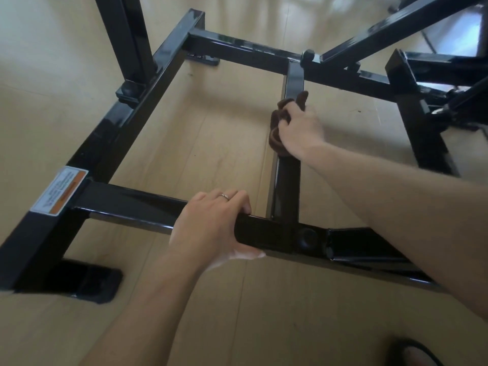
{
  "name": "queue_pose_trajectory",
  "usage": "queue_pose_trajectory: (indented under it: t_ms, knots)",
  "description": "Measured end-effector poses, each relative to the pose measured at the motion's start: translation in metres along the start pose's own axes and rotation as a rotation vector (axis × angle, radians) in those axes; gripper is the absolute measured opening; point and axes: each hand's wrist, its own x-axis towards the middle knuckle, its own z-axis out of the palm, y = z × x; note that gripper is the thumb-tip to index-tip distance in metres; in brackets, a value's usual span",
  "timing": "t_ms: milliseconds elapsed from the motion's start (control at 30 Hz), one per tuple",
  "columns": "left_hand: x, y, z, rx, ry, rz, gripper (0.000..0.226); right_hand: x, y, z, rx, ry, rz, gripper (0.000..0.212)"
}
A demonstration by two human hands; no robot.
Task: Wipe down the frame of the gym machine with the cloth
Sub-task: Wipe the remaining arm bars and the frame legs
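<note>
While left hand (211,228) grips frame (126,202), right hand (301,130) presses cloth (277,122).

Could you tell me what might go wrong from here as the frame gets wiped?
1. The cloth is bunched under the right hand on the centre bar; loose folds may snag on the knob ahead.
2. The left hand grips the near crossbar, seemingly taking weight; a slip on the glossy paint could tip the person forward.
3. The warning label might lift if rubbed hard.
</note>
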Motion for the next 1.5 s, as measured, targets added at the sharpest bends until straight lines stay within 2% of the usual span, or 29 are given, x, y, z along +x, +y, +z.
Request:
queue_pose_trajectory:
  t_ms: [133,233,300,400,667,833,1067,1267,1367,1433,1500]
  knots:
    - [-0.003,0.005,-0.004,0.019,-0.021,-0.025,0.064,-0.083,-0.008,-0.003,-0.056,-0.092,-0.04,0.035]
    - [-0.003,0.008,-0.006,0.018,-0.033,-0.039,0.064,-0.132,-0.01,-0.006,-0.154,-0.111,-0.179,0.032]
    - [-0.004,0.009,-0.006,0.008,-0.043,-0.043,0.064,-0.137,-0.006,-0.006,-0.132,-0.105,-0.234,0.028]
    - [-0.003,0.006,-0.003,0.004,-0.026,-0.039,0.063,-0.105,0.002,-0.002,-0.093,-0.063,-0.234,0.026]
    - [0.001,0.0,0.002,-0.02,0.062,-0.023,0.064,0.036,-0.004,0.007,-0.097,0.015,-0.043,0.033]
    - [0.0,0.001,-0.002,-0.007,0.016,-0.014,0.063,0.052,-0.004,0.006,-0.118,0.011,-0.016,0.036]
    - [-0.006,0.013,-0.007,0.088,-0.078,-0.051,0.066,-0.054,-0.013,0.001,-0.198,-0.106,-0.111,0.028]
    - [-0.04,0.012,-0.018,0.352,-0.05,-0.209,0.095,-0.169,-0.031,-0.002,-0.293,-0.205,-0.249,0.031]
    - [-0.065,-0.012,-0.031,0.324,-0.109,-0.325,0.103,-0.199,-0.038,-0.002,-0.201,-0.162,-0.249,0.03]
    - [-0.076,-0.02,-0.036,0.302,-0.155,-0.327,0.103,-0.207,-0.042,0.0,-0.138,-0.104,-0.254,0.029]
    - [-0.079,-0.024,-0.039,0.292,-0.121,-0.36,0.1,-0.211,-0.047,0.005,-0.093,-0.069,-0.281,0.028]
